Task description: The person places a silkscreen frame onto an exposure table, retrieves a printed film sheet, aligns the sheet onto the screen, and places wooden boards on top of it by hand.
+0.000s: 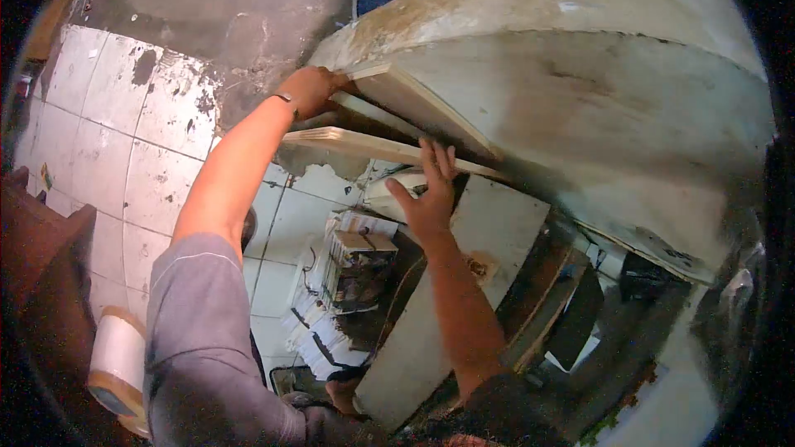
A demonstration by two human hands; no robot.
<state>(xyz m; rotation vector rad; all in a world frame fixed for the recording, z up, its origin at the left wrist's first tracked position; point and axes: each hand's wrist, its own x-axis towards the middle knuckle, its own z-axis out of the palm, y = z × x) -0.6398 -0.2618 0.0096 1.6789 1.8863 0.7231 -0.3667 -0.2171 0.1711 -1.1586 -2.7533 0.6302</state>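
My left hand [310,93] is closed around the near end of a wooden board [414,95], which leans against a large worn surface. Nearer to me, a second light plywood board [352,143] stands on edge, with a gap between the two. My right hand [431,199] has its fingers spread, and the fingertips rest against the edge of that nearer board. Its thumb is held apart from them. Inside the gap a pale strip [377,116] shows, partly hidden by the boards.
A big stained, curved panel [596,108] fills the upper right. Below my hands lie stacked papers [331,306] and a long pale board [414,356]. White floor tiles [108,141] spread at left, near a roll of white wrap [118,348]. Dark clutter [580,319] lies at lower right.
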